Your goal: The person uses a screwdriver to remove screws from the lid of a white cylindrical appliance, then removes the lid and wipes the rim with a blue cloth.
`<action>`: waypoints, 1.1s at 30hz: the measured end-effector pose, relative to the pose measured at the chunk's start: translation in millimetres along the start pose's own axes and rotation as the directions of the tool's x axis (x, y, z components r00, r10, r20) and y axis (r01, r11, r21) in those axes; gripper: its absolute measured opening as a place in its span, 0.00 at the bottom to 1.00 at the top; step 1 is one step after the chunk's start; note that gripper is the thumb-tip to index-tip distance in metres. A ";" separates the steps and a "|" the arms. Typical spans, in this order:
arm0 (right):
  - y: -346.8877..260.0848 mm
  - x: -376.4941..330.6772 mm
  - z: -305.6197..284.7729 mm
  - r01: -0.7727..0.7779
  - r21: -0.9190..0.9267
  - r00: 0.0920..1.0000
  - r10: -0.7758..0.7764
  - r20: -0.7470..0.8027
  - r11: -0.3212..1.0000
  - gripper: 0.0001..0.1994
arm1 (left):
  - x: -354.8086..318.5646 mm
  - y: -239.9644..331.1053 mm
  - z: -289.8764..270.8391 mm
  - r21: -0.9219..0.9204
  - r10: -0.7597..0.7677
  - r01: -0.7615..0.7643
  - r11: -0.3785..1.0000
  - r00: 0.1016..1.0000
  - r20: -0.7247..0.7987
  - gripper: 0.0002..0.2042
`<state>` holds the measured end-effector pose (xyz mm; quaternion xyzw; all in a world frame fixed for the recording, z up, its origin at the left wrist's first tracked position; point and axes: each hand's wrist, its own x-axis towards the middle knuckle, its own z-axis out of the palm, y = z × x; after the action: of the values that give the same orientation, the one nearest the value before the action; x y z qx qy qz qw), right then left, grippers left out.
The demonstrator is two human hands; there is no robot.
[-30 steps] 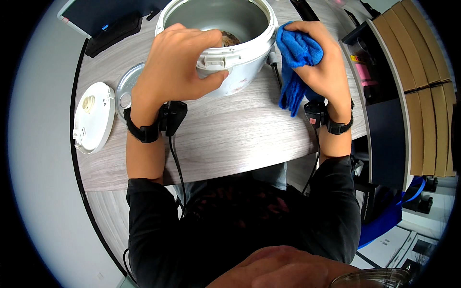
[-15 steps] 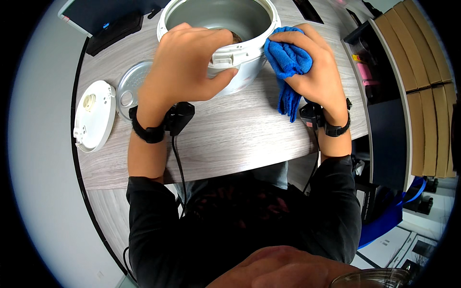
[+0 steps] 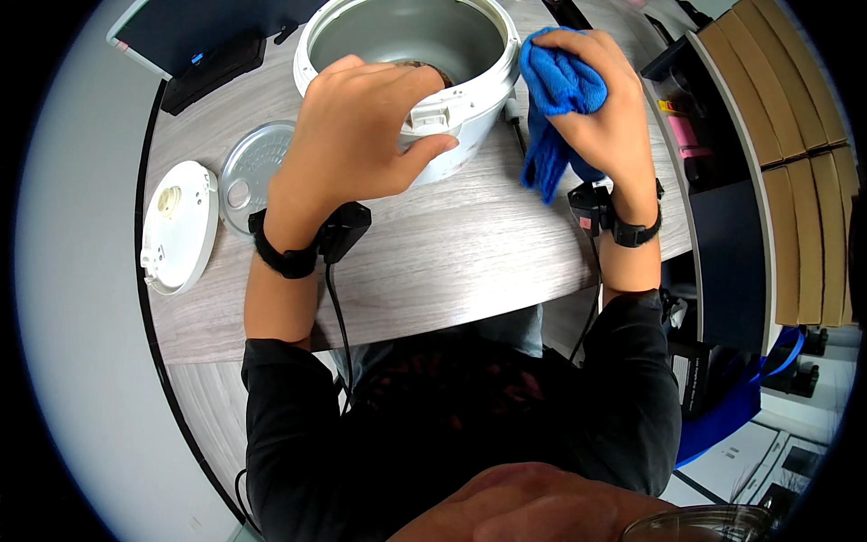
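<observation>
A white rice cooker (image 3: 479,135) without its lid stands at the far middle of the table, its grey inside showing. My left hand (image 3: 357,135) grips its near rim, fingers over the edge and thumb against the outer wall by the latch. Part of the fingers and the near rim are hidden from view. To the right of the cooker, my right hand (image 3: 614,104) is closed on a bunched blue cloth (image 3: 562,81), whose loose end hangs down. The cloth is apart from the cooker's wall.
Left on the table (image 3: 433,244) lie a round white lid (image 3: 183,230) and a perforated silver disc (image 3: 248,158). A dark screen (image 3: 194,36) stands at the far left. Cardboard boxes (image 3: 795,208) and a shelf unit (image 3: 736,208) line the right side. Cords hang from both wrist straps.
My right hand has moved the blue cloth right and away from the cooker's rim, uncovering a cord beside the cooker. My left hand stays at the rim, with a slight shift.
</observation>
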<state>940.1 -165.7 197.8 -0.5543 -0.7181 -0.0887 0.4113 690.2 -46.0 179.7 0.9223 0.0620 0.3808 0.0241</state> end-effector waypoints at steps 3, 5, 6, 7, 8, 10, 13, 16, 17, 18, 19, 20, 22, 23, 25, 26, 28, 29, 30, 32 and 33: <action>7.4 1.4 12.2 -0.053 0.001 0.999 0.053 -0.012 0.999 0.29 | 0.6 -1.5 -2.2 0.008 0.004 -0.004 1.000 1.000 0.003 0.18; 5.4 2.2 15.4 -0.057 -0.029 0.998 0.057 0.008 0.998 0.30 | -0.6 -3.0 -3.1 0.009 -0.002 0.002 1.000 1.000 0.008 0.18; 4.2 2.1 16.6 -0.058 -0.045 0.998 0.059 0.020 0.997 0.31 | -1.8 -3.2 -3.1 0.009 -0.006 0.006 1.000 1.000 0.010 0.18; 2.8 2.2 17.6 -0.054 -0.055 0.998 0.055 0.028 0.997 0.30 | -2.9 -3.5 -3.2 0.012 -0.010 0.010 1.000 1.000 0.013 0.18; 1.4 2.3 18.5 -0.050 -0.066 0.998 0.052 0.036 0.997 0.28 | -4.1 -3.7 -3.3 0.014 -0.014 0.014 1.000 1.000 0.016 0.18; -1.9 3.5 19.8 -0.045 -0.085 0.998 0.048 0.041 0.995 0.28 | -5.7 -4.9 -4.6 0.006 -0.017 0.017 1.000 1.000 0.013 0.18; -5.5 3.6 23.2 -0.061 -0.115 0.997 0.065 0.040 0.992 0.29 | -8.5 -6.8 -6.3 -0.013 -0.024 0.024 1.000 1.000 0.006 0.18; -9.4 7.6 22.4 -0.080 -0.181 0.993 0.093 0.068 0.980 0.30 | -10.3 -8.4 -10.3 -0.015 -0.025 0.025 1.000 1.000 0.003 0.18; -11.3 10.3 17.7 -0.065 -0.218 0.992 0.087 0.093 0.974 0.30 | -11.8 -9.7 -9.7 -0.023 -0.019 0.018 1.000 1.000 -0.014 0.18; -13.6 13.5 14.2 -0.048 -0.253 0.990 0.080 0.118 0.966 0.29 | -13.2 -10.5 -9.9 -0.029 -0.013 0.012 1.000 0.999 -0.030 0.18; -18.0 16.7 11.4 -0.026 -0.300 0.987 0.072 0.143 0.953 0.27 | -13.8 -10.5 -11.9 -0.026 -0.021 0.020 0.999 1.000 -0.018 0.18; -19.7 19.7 10.3 -0.015 -0.298 0.985 0.065 0.161 0.954 0.27 | -14.2 -10.2 -14.3 -0.023 -0.028 0.028 0.999 1.000 -0.006 0.18; -18.9 24.6 8.5 0.001 -0.300 0.978 0.061 0.199 0.954 0.27 | -14.1 -10.9 -16.1 -0.026 -0.038 0.038 0.999 0.999 0.017 0.17; -16.7 26.6 8.0 0.040 -0.297 0.979 0.022 0.203 0.954 0.27 | -14.1 -11.6 -16.8 -0.028 -0.041 0.042 0.999 0.999 0.028 0.17; -11.7 30.7 8.4 0.120 -0.286 0.976 -0.060 0.211 0.951 0.28 | -15.2 -12.7 -16.6 -0.033 -0.041 0.042 0.999 0.999 0.027 0.17; -11.5 32.8 8.3 0.141 -0.304 0.970 -0.069 0.235 0.942 0.27 | -15.7 -13.2 -15.5 -0.040 -0.038 0.038 0.998 0.999 0.014 0.17; -17.9 41.2 7.4 0.186 -0.331 0.955 -0.090 0.283 0.925 0.25 | -18.2 -13.9 -15.6 -0.040 -0.041 0.041 0.998 0.999 0.009 0.17; -26.7 49.4 1.5 0.150 -0.327 0.933 -0.024 0.359 0.933 0.23 | -19.1 -14.3 -16.6 -0.036 -0.046 0.046 0.998 0.999 0.015 0.17; -47.0 65.2 -6.0 0.119 -0.321 0.900 0.035 0.435 0.940 0.20 | -21.2 -14.2 -18.9 -0.026 -0.056 0.057 0.998 0.998 0.019 0.17; -60.5 73.5 -8.9 0.076 -0.337 0.861 0.108 0.497 0.938 0.19 | -21.0 -14.6 -19.4 -0.027 -0.043 0.043 0.999 0.999 0.020 0.17; -61.5 75.5 -7.3 0.077 -0.344 0.863 0.110 0.493 0.936 0.19 | -21.3 -14.9 -20.2 -0.024 -0.039 0.039 0.999 0.999 0.020 0.17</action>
<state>886.7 -138.1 274.7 -0.6287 -0.7679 -0.0643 0.1041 659.5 -34.1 177.7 0.9242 0.0752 0.3720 0.0434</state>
